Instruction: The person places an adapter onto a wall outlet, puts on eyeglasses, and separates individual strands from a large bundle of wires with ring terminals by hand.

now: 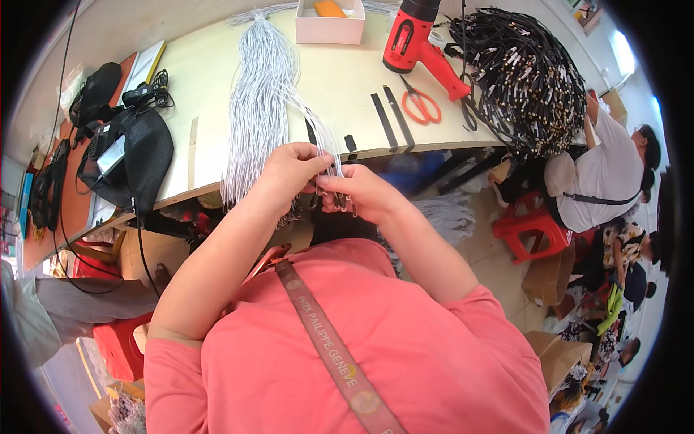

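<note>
A long bundle of thin white cords lies across the pale table and hangs over its front edge. My left hand and my right hand meet at that edge, both pinching the ends of a few white cords drawn from the bundle. Small dark pieces show under the fingers, too hidden to name. Short black strips lie on the table just beyond my hands.
A red heat gun, orange-handled scissors, a white box and a heap of black cords sit farther back. A black bag rests at left. A seated person in white and a red stool are at right.
</note>
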Available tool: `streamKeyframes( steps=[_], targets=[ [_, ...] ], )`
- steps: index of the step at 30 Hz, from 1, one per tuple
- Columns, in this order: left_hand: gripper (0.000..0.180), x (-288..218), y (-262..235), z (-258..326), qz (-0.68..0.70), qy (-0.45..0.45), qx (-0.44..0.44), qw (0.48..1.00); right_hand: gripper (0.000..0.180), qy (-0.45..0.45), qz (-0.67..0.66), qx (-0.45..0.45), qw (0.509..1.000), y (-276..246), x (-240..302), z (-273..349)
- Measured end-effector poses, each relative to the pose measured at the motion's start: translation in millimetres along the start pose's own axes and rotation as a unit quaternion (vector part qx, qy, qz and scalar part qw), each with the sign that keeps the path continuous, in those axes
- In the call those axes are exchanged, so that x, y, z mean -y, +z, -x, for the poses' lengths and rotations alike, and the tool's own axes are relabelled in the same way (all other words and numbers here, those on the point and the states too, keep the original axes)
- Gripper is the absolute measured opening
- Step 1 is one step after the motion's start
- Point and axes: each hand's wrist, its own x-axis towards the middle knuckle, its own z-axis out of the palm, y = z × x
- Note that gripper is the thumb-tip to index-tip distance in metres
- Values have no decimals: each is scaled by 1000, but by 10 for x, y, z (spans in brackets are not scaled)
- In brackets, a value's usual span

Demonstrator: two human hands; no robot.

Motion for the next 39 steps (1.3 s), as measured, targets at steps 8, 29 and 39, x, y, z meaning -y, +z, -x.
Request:
streamKeyframes(
  steps=[8, 29, 39],
  targets=[
    [15, -6, -22, 1, -22, 13, -3, 1000, 19, -17, -26, 21, 999, 6, 16, 12],
    [20, 35, -47, -48, 6, 62, -41, 997, 18, 18, 21, 54, 998, -36, 96, 53],
    [14, 89, -13, -4, 39, 40, -39, 998, 17, 11, 11, 9, 1000, 65, 58, 88]
  ],
)
